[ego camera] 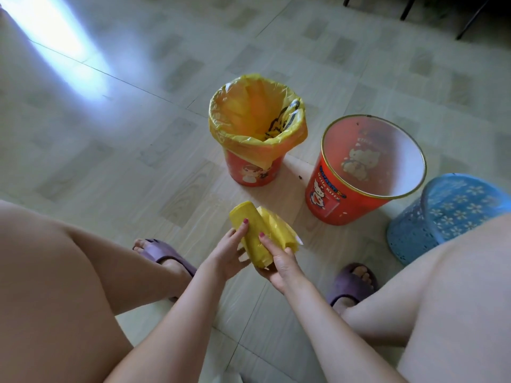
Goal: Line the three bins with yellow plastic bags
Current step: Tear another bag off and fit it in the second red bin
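Observation:
A roll of yellow plastic bags (254, 230) is held low over the floor, gripped from the left by my left hand (231, 254) and from below right by my right hand (279, 265). A loose yellow sheet (279, 230) peels off the roll's right side. Beyond the roll stands a red bin (253, 172) with a yellow bag (249, 117) folded over its rim. To its right a larger red bin (329, 194) with a cartoon cat stands bare inside. A blue perforated bin (442, 214) sits at the far right, partly hidden by my knee.
I squat on a pale tiled floor (138, 134), with my feet in purple slippers (166, 255) on either side of my hands. Dark chair legs (409, 6) stand at the top right. Bright light falls across the floor at the top left.

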